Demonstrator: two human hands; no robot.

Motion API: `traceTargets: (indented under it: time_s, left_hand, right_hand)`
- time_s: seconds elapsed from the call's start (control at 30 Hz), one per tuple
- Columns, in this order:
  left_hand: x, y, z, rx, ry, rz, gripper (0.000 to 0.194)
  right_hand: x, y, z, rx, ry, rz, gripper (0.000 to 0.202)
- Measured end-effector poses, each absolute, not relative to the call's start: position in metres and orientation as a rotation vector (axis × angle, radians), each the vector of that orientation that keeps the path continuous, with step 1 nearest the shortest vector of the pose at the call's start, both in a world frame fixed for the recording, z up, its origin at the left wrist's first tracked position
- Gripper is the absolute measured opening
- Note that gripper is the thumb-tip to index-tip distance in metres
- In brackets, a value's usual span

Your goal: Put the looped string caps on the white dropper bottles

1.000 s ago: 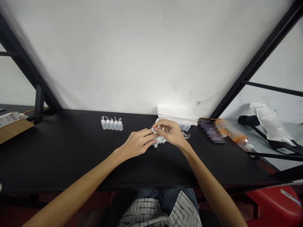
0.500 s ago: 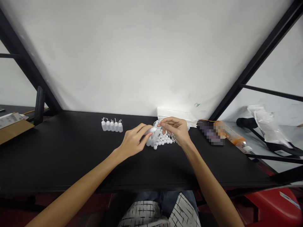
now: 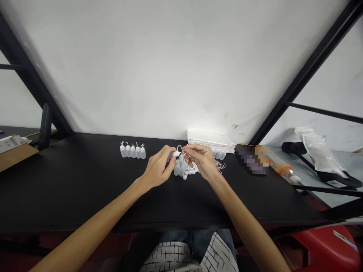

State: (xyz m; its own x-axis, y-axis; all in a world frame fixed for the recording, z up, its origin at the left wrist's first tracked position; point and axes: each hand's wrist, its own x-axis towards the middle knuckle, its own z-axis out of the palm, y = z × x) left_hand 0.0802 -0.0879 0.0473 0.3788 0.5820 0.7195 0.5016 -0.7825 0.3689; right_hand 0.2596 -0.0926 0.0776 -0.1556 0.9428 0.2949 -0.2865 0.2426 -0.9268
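Observation:
My left hand (image 3: 159, 166) is closed around a small translucent squeeze bottle (image 3: 176, 153), tilted with its white top towards the right. A thin white strap (image 3: 179, 147) loops up from the bottle's top. Thumb and forefinger of my right hand (image 3: 200, 160) pinch the strap's end close to the nozzle; whether it touches the tip I cannot tell. Below the hands lie loose bottles (image 3: 179, 167) and a pile of white caps (image 3: 192, 170), partly hidden by my right hand. More white straps (image 3: 220, 165) lie to the right of that hand.
Several capped bottles (image 3: 133, 152) stand in a row at the left on the black table (image 3: 93, 185). White flat sheets or bags (image 3: 208, 139) are stacked against the wall. A blurred dark object (image 3: 251, 160), an orange-labelled bottle (image 3: 280, 166) and a cardboard box (image 3: 18, 155) lie towards the sides.
Both hands have shifted a little left, the right one more. The strap now stands up in a loop between them. The straps on the right are more exposed.

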Motion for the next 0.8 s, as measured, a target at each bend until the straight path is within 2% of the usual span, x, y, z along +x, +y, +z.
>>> traceTargets:
  time_s: [0.8]
  left_hand:
    - [0.0820, -0.0862, 0.0454, 2.450, 0.944, 1.331, 0.018]
  right_hand:
    - [0.2589, -0.0927, 0.0761, -0.731, -1.288, 1.188, 0.023]
